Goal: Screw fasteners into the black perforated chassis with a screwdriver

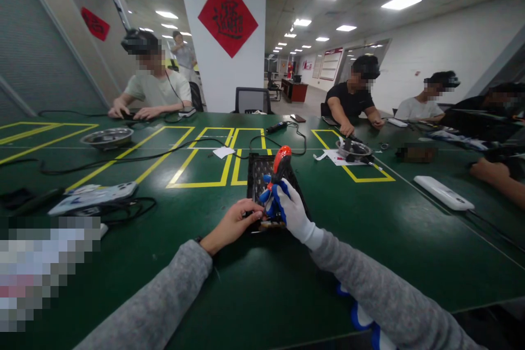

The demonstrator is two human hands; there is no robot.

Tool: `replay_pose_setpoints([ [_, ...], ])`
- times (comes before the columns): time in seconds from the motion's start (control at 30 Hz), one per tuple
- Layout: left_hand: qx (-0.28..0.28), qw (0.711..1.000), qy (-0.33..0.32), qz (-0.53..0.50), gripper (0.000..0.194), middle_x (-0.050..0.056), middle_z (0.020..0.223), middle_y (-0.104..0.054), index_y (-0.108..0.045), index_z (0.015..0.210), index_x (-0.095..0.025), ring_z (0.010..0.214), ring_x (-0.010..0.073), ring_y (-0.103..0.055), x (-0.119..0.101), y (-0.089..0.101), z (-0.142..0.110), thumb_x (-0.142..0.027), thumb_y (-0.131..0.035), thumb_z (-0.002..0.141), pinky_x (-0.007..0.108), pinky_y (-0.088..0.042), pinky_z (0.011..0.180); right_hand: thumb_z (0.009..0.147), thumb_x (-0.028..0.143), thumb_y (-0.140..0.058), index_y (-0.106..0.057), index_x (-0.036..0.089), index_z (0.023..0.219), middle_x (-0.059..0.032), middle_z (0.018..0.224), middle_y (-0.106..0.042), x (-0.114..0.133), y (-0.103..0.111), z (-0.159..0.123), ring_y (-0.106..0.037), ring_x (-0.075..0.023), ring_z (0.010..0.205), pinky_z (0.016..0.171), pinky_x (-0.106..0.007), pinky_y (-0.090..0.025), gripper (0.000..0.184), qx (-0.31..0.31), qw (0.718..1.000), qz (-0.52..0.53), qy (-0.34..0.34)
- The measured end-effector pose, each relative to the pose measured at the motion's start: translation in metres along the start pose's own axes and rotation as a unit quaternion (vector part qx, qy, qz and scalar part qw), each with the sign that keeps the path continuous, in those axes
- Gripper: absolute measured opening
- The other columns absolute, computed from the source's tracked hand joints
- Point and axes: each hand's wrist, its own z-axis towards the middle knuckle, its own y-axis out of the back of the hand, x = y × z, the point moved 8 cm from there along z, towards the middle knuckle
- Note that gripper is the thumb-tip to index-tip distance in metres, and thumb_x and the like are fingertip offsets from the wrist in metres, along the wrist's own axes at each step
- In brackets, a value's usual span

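Note:
A black, open-topped case (257, 167) with a patterned inner surface lies on the green table in front of me. My right hand (296, 210), in a white glove with blue fingers, is closed round a screwdriver (282, 159) with an orange and black handle. Its handle points up and its lower end is down at the near part of the case, where my fingers hide the tip. Bare, my left hand (235, 224) has its fingers pinched together at the near left edge of the case. What lies between those fingertips is too small and covered to make out.
Metal bowls stand at left (107, 138) and right (355, 149). A black cable (164, 149) crosses the table behind the case. A phone-like slab (96, 197) lies left, a white power strip (443, 192) right. Another glove (361, 317) lies under my right forearm. Several people sit around the table.

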Motion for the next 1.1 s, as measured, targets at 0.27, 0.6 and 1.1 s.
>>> replay_pose_setpoints([
  [0.27,-0.005,1.000,0.015,-0.002,0.017,0.004,0.089,-0.064,-0.064,0.080,-0.016,0.086,0.0179,-0.056,0.004,0.001,0.000,-0.032,-0.061,0.080,0.030,-0.042,0.083,0.084,0.043,-0.051,-0.053,0.019,0.108,-0.0005,0.076,-0.059,0.003,-0.012,-0.003,-0.051,-0.0075,0.054,0.049,-0.020,-0.045,0.034,0.059,0.998,0.009,-0.016],
  [0.6,-0.016,0.999,0.024,0.015,0.017,0.004,0.089,-0.064,-0.062,0.081,-0.016,0.086,0.0184,-0.057,0.003,0.000,0.000,-0.033,-0.063,0.078,0.031,-0.042,0.084,0.084,0.042,-0.050,-0.050,0.020,0.105,-0.0007,0.077,-0.060,0.006,-0.010,-0.003,-0.052,-0.0084,0.054,0.048,-0.021,-0.046,0.030,0.046,0.999,0.014,0.010],
  [1.1,-0.039,0.999,0.012,0.006,0.017,0.002,0.080,-0.062,-0.061,0.082,-0.015,0.076,0.0161,-0.057,-0.002,0.002,0.000,-0.032,-0.059,0.081,0.028,-0.043,0.075,0.084,0.038,-0.052,-0.055,0.019,0.108,-0.0006,0.075,-0.060,0.010,-0.001,0.000,-0.056,-0.0103,0.066,0.060,-0.023,-0.048,0.030,0.003,0.999,-0.033,0.037],
])
